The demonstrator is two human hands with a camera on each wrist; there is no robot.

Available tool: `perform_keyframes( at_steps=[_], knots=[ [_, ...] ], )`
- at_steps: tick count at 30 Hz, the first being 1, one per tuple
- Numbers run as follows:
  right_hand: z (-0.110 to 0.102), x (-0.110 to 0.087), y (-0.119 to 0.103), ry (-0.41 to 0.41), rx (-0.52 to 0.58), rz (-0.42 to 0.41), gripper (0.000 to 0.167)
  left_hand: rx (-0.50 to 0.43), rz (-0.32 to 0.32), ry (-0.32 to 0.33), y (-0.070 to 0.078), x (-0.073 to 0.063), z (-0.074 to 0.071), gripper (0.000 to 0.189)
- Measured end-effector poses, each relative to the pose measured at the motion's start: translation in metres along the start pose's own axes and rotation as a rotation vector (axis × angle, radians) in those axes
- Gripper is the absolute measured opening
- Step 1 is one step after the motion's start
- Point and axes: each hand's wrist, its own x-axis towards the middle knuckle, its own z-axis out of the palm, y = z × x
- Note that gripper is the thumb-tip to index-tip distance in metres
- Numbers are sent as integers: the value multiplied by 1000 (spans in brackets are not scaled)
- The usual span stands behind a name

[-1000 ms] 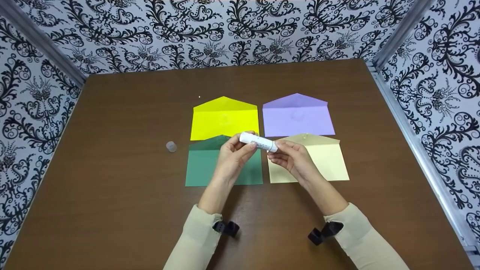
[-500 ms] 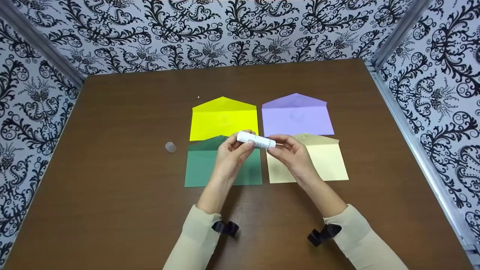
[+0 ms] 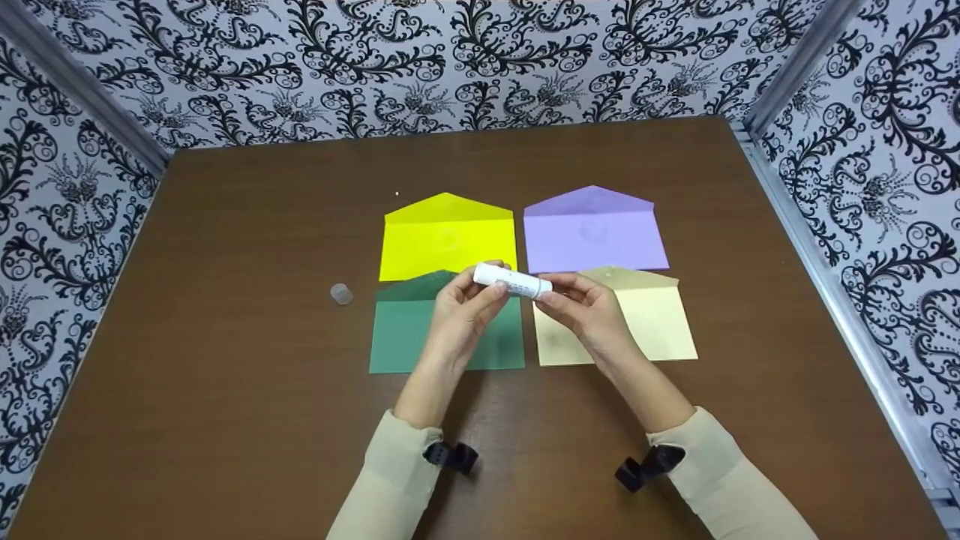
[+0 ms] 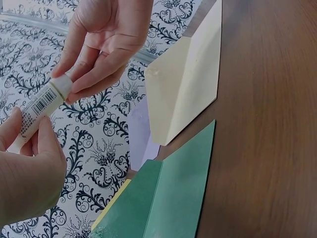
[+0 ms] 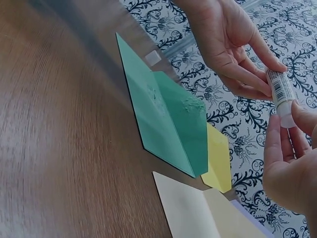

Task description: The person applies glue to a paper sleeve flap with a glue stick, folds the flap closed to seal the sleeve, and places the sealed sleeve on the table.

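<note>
The left hand (image 3: pixel 466 309) pinches the barrel of a white glue stick (image 3: pixel 513 281) between thumb and fingers, and the right hand (image 3: pixel 591 311) has its thumb and fingertips closed on the narrow base end; neither grip has a gap. The stick hangs between the two hands, above the table (image 3: pixel 225 390), its far end pointing left and tilted slightly up. Holding barrel and base separately seems meant to let one turn against the other, which would wind the glue in or out. The translucent cap (image 3: pixel 341 294) sits well left of the grip, probably set aside so the glue end is free. Under the left hand lies a dark green envelope (image 3: pixel 405 334), under the right a cream envelope (image 3: pixel 660 322); just beyond the grip are a yellow envelope (image 3: pixel 420 251) and a lilac envelope (image 3: pixel 596 240). All four have their flaps folded open, away from the person, likely to bare the gummed area: glossy smears (image 5: pixel 193 105) show on the green flap in the right wrist view
</note>
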Motion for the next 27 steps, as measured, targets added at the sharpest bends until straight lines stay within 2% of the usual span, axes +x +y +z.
perform_keyframes(
  at_steps=[9, 15, 27],
  knots=[
    [-2, -1, -1, -29, 34, 50, 17, -6, -3, -5, -2, 0, 0, 37],
    [-4, -1, -1, -66, 34, 57, 17, 38, 8, -26, -3, -1, 0, 37],
    [-4, 0, -3, -82, 56, 121, 19, 30, 3, -28, -3, -1, 1, 37]
  ],
)
